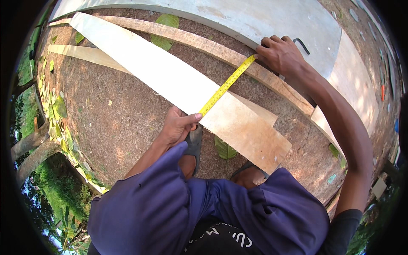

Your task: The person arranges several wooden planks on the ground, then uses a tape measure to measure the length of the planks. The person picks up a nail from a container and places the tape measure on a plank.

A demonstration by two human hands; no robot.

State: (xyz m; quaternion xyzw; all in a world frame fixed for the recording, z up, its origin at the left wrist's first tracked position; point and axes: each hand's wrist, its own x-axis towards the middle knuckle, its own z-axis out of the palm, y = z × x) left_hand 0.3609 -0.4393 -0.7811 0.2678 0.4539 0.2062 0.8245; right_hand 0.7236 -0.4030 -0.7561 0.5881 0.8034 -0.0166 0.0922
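Observation:
A yellow measuring tape [225,86] stretches across a long pale wooden plank [170,76] that lies on brown dirt. My left hand [179,125] pinches the near end of the tape at the plank's near edge. My right hand [282,54] holds the far end down on a rougher brown wooden strip [212,47] beyond the plank. My feet in sandals rest just below the plank, one foot partly under it.
A second pale plank [85,53] lies under the first. A grey concrete slab [272,19] and a plywood sheet [355,80] sit beyond. A dark bent metal piece [302,43] lies by my right hand. Green leaves and tree roots line the left.

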